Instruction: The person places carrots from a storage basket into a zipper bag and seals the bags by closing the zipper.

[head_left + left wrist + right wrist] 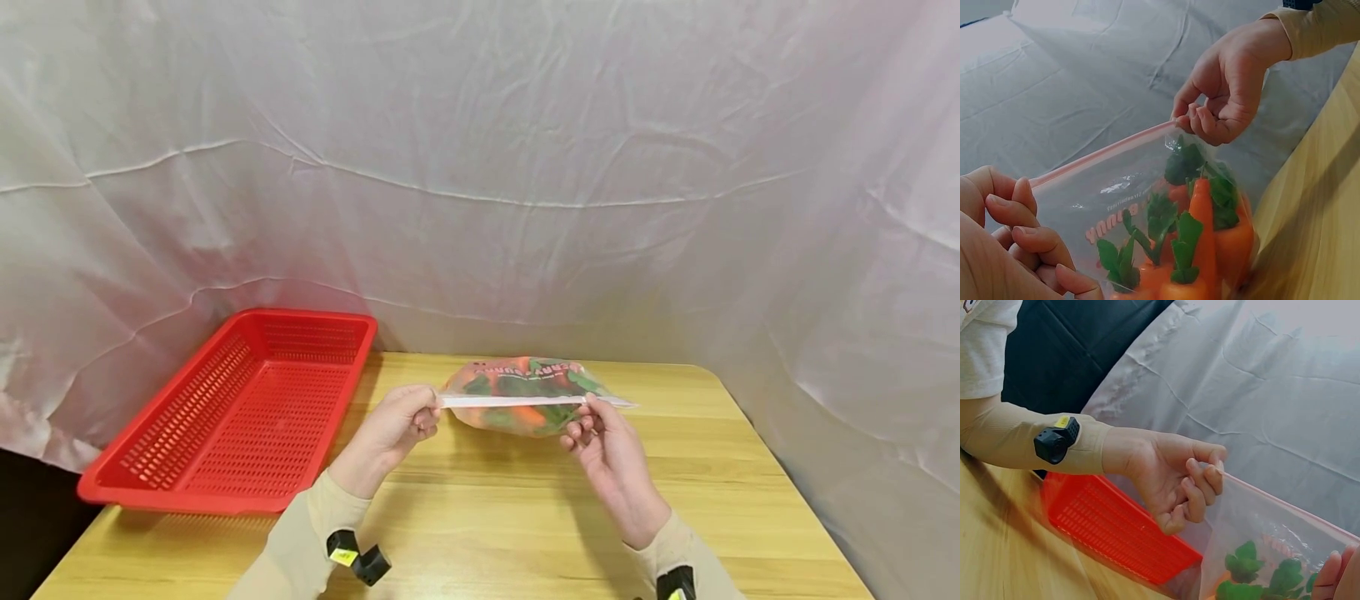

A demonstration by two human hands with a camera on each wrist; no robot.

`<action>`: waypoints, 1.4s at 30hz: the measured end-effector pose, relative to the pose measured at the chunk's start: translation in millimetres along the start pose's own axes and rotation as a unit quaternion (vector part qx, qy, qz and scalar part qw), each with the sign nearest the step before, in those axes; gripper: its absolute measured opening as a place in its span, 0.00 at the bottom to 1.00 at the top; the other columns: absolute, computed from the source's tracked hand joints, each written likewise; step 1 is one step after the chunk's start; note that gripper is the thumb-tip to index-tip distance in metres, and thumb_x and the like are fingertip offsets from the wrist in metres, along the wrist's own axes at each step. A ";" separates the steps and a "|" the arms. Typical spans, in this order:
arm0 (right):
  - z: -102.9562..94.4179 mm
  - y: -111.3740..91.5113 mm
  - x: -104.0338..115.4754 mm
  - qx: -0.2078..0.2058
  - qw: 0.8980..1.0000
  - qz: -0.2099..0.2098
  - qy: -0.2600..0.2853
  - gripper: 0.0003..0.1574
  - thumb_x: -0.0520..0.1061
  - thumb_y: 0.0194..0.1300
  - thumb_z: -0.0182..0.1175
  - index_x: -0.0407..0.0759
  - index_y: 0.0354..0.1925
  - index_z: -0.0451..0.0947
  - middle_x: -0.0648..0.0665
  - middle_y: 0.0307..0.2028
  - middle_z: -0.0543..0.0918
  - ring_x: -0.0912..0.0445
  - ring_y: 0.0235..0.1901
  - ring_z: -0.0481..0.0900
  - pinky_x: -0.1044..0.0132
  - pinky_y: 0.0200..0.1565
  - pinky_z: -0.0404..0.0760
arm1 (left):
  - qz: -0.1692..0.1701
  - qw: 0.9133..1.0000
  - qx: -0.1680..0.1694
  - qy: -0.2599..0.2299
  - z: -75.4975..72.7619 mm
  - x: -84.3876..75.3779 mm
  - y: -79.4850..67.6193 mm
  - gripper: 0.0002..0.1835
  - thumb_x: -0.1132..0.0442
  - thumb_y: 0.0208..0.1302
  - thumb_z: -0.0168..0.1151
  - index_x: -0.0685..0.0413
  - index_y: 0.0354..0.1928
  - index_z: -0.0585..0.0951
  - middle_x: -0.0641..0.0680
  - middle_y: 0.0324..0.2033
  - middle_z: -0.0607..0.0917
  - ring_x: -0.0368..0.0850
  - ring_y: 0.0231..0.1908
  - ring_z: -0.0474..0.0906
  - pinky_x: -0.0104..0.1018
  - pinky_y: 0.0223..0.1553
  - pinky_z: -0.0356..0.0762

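Both hands hold a clear zip bag point(517, 421) by its pale zip strip, which is stretched straight between them. My left hand point(401, 421) pinches the strip's left end; my right hand point(611, 450) pinches it near the right end, where a short tip sticks out past the fingers. Several orange carrots point(1202, 215) with green leafy tops show through the plastic in the left wrist view. Pink lettering is printed on the bag's side. In the right wrist view green leaves point(1244, 562) press against the plastic. The bag's underside cannot be seen clearly.
A red plastic basket point(251, 425) with perforated walls stands at the left of the wooden table point(480, 508), with no contents visible in it. Pale cloth point(480, 167) hangs behind the table and along its right side.
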State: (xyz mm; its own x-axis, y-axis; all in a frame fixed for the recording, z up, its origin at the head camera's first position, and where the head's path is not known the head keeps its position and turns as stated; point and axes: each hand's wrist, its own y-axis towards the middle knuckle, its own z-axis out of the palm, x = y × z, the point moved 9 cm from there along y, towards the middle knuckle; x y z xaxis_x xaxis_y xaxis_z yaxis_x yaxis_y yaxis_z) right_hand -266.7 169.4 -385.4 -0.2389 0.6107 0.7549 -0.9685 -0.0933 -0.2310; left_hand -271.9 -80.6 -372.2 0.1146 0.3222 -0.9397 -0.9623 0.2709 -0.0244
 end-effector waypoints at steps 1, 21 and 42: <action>-0.3 0.1 0.8 0.001 1.000 -0.001 0.001 0.20 0.48 0.77 0.46 0.47 0.26 0.72 0.54 0.20 0.72 0.60 0.22 0.69 0.69 0.30 0.71 | 0.001 1.000 -0.001 -0.001 -0.4 -0.3 0.0 0.19 0.72 0.56 0.46 0.45 0.13 0.76 0.40 0.08 0.67 0.34 0.17 0.59 0.28 0.26 0.56; -9.6 2.6 13.0 0.004 0.999 -0.003 0.052 0.22 0.48 0.77 0.46 0.45 0.25 0.73 0.52 0.18 0.70 0.59 0.23 0.67 0.69 0.31 0.69 | 0.005 1.000 -0.014 -0.012 -9.3 -2.7 1.9 0.21 0.73 0.58 0.45 0.45 0.13 0.76 0.40 0.08 0.68 0.34 0.16 0.59 0.28 0.27 0.56; -23.3 8.5 32.1 0.000 0.995 -0.011 0.104 0.23 0.47 0.75 0.49 0.42 0.22 0.73 0.50 0.16 0.70 0.57 0.22 0.65 0.67 0.30 0.68 | 0.011 0.998 -0.057 -0.021 -22.3 -9.6 2.2 0.19 0.73 0.56 0.44 0.48 0.12 0.72 0.42 0.10 0.67 0.37 0.17 0.58 0.29 0.28 0.56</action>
State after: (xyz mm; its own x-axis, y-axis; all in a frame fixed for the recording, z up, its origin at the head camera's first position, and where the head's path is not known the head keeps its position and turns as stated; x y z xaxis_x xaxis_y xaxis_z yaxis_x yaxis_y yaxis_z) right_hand -281.0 206.5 -377.3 -0.1986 0.7618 0.6166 -0.9731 -0.0786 -0.2164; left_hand -280.6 -103.3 -370.9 0.1014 0.3645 -0.9257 -0.9862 0.1590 -0.0454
